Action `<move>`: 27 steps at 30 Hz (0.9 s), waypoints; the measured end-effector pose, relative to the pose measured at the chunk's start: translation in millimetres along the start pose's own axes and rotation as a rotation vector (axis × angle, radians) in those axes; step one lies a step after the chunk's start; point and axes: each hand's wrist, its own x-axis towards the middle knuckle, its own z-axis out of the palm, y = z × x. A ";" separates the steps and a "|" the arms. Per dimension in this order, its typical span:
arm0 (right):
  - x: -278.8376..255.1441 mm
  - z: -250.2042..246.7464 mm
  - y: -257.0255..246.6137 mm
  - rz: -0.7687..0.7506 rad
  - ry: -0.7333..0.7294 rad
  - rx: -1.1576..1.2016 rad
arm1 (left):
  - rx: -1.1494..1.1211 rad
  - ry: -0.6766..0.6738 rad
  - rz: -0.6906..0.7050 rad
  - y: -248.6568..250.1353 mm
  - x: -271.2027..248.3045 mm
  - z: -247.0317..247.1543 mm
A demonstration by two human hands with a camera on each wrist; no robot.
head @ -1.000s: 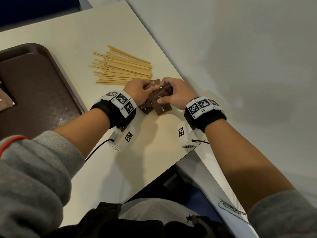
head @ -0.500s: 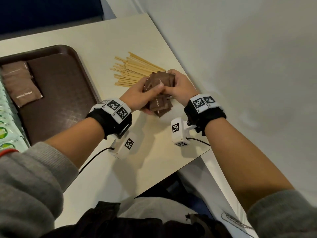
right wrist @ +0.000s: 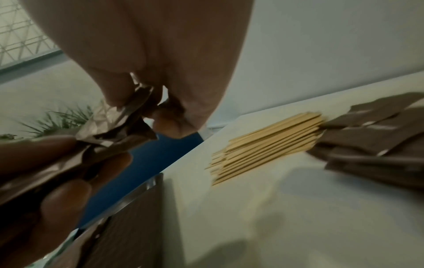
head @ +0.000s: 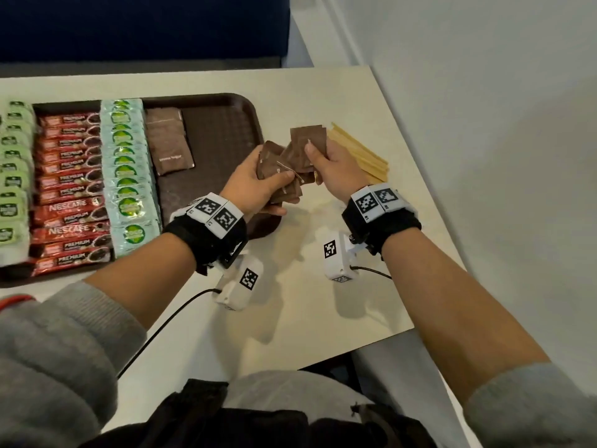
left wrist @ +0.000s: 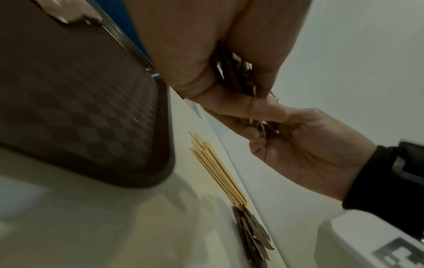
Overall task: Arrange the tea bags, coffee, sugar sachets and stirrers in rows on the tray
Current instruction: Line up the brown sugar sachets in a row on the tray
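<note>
Pale cream, the flat surface [head: 307, 312] runs from the person's lap out to a plain grey wall and a dark blue panel. Nearest over it, the left hand [head: 258, 185] curls round a loose fan of small brown paper sugar sachets [head: 281, 171], thumb pressed on top. Just beside it the right hand [head: 336, 166] pinches a squarer stack from the same bunch, thumb flat on the front sachet. Half a second ago both hands were bunched together low over the surface beside the stirrers; now they have lifted, come a little apart and moved toward the tray, so the bundle looks split for dealing out. The wrist views show more brown sachets [right wrist: 376, 145] left on the surface, touching the end of the pale wooden stirrers [head: 361, 156], which lie in a rough sheaf beyond the right hand, not yet on the tray.

Further left, the dark brown plastic tray [head: 223, 137] holds 1 brown sachet pile [head: 169, 145] at its far end, a row of pale green tea bags [head: 126, 176], a row of red coffee sticks [head: 72, 192] and another green row [head: 13, 185] at the frame edge. My judgement: the sugar row is barely begun, and the bare tray strip under the left hand is where these sachets go next, with the stirrers last.
</note>
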 end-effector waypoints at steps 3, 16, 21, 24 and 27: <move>5.8 28.4 -14.4 -0.009 -0.021 0.051 | -0.020 0.037 -0.004 4.4 -9.4 -27.9; 21.6 126.6 -63.6 -0.106 -0.134 -0.020 | -0.035 0.234 0.035 8.7 -31.1 -133.7; 28.3 146.6 -74.1 -0.118 -0.169 0.004 | -0.008 0.257 0.030 8.0 -40.9 -158.3; 34.7 154.8 -75.9 -0.103 -0.161 0.018 | -0.019 0.279 0.027 4.7 -40.9 -167.2; 40.4 160.2 -76.1 -0.050 -0.116 0.103 | -0.016 0.296 0.023 3.0 -39.2 -172.5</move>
